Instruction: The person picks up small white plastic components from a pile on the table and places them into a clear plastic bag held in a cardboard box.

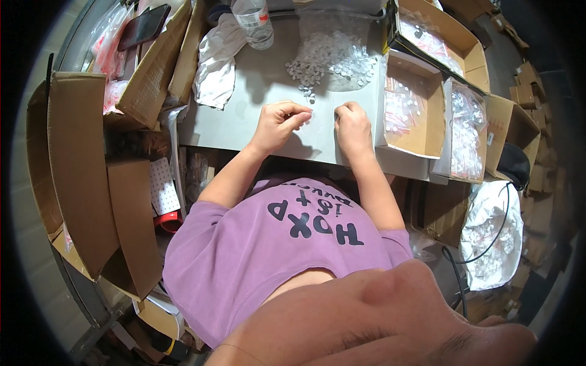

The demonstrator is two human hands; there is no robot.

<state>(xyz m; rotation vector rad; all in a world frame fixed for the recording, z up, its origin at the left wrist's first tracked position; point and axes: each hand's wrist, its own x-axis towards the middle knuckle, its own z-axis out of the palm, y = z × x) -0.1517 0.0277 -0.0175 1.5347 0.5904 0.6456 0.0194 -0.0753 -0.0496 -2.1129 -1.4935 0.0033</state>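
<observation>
My left hand (279, 124) and my right hand (352, 127) rest side by side on the grey table (244, 116), fingers curled. Between them they pinch what looks like a small clear plastic bag (320, 116), hard to make out. Just beyond my fingers lies a pile of small white round pieces (329, 61), partly on clear plastic, with a few strays trailing toward my left hand.
A clear plastic bottle (255, 23) and a white cloth (215, 64) sit at the table's far left. Cardboard boxes with filled small bags (415, 107) stand to the right; more boxes (85, 165) and a dark phone (144, 25) are left. A white sack (494, 235) lies lower right.
</observation>
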